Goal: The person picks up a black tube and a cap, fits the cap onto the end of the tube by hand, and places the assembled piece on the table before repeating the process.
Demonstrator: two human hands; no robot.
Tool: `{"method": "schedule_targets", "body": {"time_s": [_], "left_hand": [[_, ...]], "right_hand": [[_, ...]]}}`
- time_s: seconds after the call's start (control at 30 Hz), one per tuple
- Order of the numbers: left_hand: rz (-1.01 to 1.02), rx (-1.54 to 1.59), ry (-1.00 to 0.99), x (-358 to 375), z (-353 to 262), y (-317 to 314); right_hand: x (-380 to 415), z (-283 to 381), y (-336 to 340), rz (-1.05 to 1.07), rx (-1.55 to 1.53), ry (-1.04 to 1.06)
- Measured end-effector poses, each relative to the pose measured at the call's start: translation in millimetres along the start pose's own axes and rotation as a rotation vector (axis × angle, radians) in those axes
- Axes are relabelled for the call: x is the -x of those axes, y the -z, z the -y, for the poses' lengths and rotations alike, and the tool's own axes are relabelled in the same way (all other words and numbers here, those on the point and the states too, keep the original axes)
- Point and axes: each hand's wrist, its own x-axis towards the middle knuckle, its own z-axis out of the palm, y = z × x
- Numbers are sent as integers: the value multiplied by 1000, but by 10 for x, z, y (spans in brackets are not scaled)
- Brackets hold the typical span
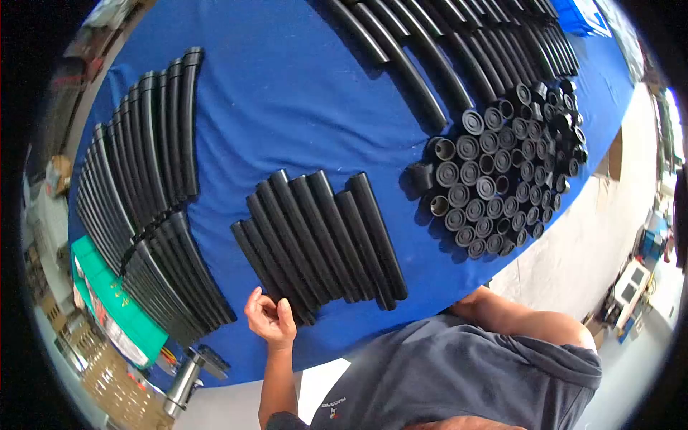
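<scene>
My left hand [272, 319] is at the near end of a middle group of black tubes [315, 240]. Its fingers are loosely bent, with a gap between thumb and forefinger and nothing visible between them. The tubes lie side by side on a blue cloth, their ends uneven. Of my right arm [516, 322], the forearm shows at the table's near edge; the hand itself is hidden. To the right stands a cluster of round black caps [494, 172], most of them with ringed faces up.
More black tubes, with collars at their far ends, lie in rows [150, 143] on the left. Others fill the far right [466, 50], near a blue bin [584, 18]. A green-and-white bag [115, 304] and a metal cylinder [184, 383] sit at the left edge.
</scene>
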Motion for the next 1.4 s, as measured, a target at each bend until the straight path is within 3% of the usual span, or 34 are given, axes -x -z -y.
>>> {"method": "schedule_targets", "body": {"time_s": [0.1,0.4,0.7,1.1,1.4], "left_hand": [[-49,-3,-82,-41,3,-29],[-139,134,-1,-81,-69,-73],[-139,15,-55,-148,-16,-91],[-161,222,36,-88,-12,-81],[-178,171,-16,-114,27,-81]], "right_hand": [[-27,-87,19,4,6,28],[-243,-316,53,-101,59,94],[-260,-507,155,-192,92,111],[-287,-540,404,-47,104,101],[-203,-630,351,-36,145,142]]}}
